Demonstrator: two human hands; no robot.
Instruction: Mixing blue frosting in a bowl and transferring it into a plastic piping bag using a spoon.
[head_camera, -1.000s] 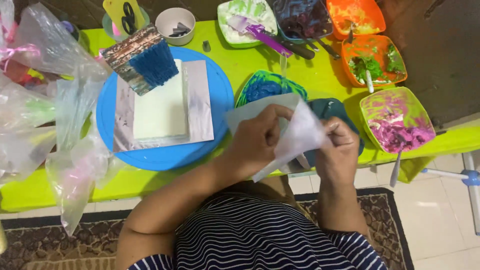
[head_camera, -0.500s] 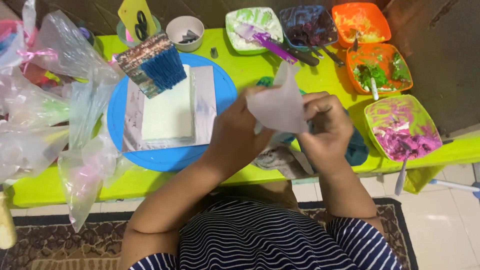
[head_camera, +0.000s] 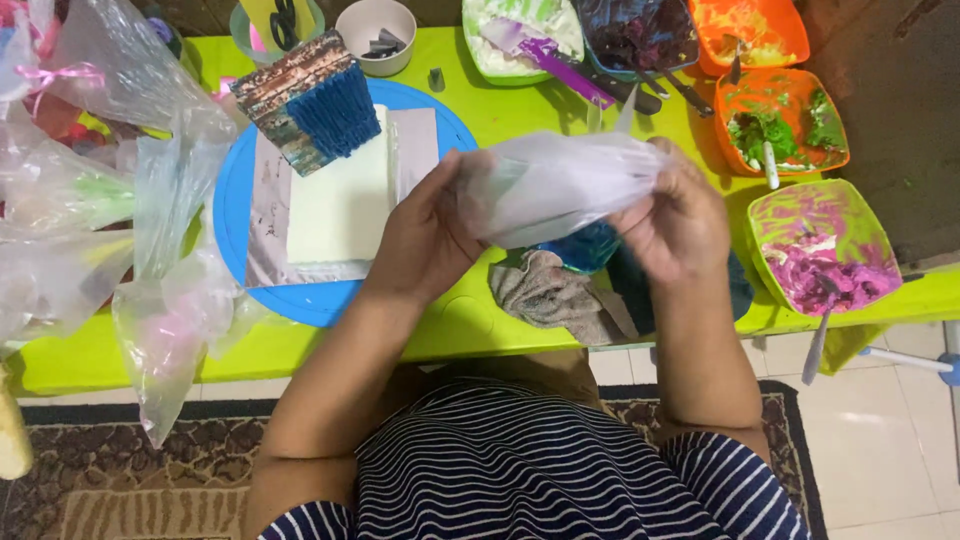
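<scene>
Left hand (head_camera: 425, 240) & right hand (head_camera: 675, 220) grip translucent white plastic piping bag (head_camera: 555, 185) btwn them; bag hides teal bowl (head_camera: 585, 248) below; grey cloth (head_camera: 550, 295) just under.

A single head-worn camera looks steeply down from above the person's striped shirt (head_camera: 540, 470), facing forward across the lime-green counter (head_camera: 500, 110). It sits close, so both forearms fill the middle, with tiled floor (head_camera: 880, 440) and patterned rug (head_camera: 130, 480) along the bottom edge.

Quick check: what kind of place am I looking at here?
Likely a home cake-decorating table: bowls of coloured icing, a white iced block on a blue board, and both hands holding a clear piping bag.
</scene>
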